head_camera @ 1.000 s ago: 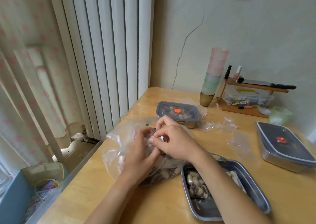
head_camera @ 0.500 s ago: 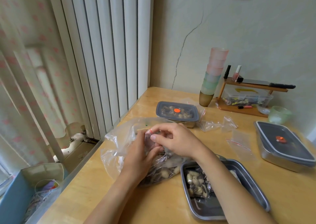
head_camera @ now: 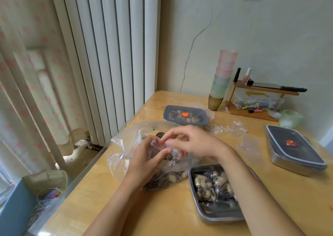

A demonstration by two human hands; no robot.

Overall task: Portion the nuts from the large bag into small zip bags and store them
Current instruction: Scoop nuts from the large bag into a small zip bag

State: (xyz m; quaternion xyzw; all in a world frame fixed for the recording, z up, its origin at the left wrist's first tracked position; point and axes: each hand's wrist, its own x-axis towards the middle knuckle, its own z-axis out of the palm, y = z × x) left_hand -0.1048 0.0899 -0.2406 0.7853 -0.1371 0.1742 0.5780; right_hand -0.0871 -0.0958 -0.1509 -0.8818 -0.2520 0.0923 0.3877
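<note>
Desk (head_camera: 162, 217) of pale wood, set in a corner; white vertical slats (head_camera: 108, 55) on the left, cracked wall behind

- Large bag (head_camera: 124, 145): clear plastic, lying crumpled on the desk in front of the person, mouth gaping toward the far side. The nuts (head_camera: 162, 180) are heaped in its near end, dark and pale ones mixed
- Small zip bag (head_camera: 162, 145): held over the large bag, between both hands, red strip along its top edge. What it contains cannot be told, as the hands cover most of it
- Left hand (head_camera: 146, 158): reaches in from below, thumb and fingers curled on the small zip bag and grasping its left part
- Right hand (head_camera: 196, 142): comes across from the right, fingers (head_camera: 173, 132) bent, thumb and forefinger pinching the top edge of the same bag; the other fingers lift slightly above it
- Open metal tray (head_camera: 216, 216): just right of the large bag, under the right forearm. Filled small bags (head_camera: 212, 183) of nuts lie in its far half
- Lidded container (head_camera: 185, 114): beyond the large bag, grey lid with an orange dot, nuts showing through
- Second lidded container (head_camera: 295, 145): well to the right, same kind of lid, contents hidden
- Empty zip bags (head_camera: 249, 146): flat on the desk between the hands and the right container; more crumpled clear plastic (head_camera: 227, 127) lies farther back
- Back of desk: stack of cups (head_camera: 223, 77), pink above green; a wooden rack (head_camera: 252, 110) beside it; a green bowl (head_camera: 291, 118) to its right
- Blue box (head_camera: 12, 210) stands off the desk, lower left
</note>
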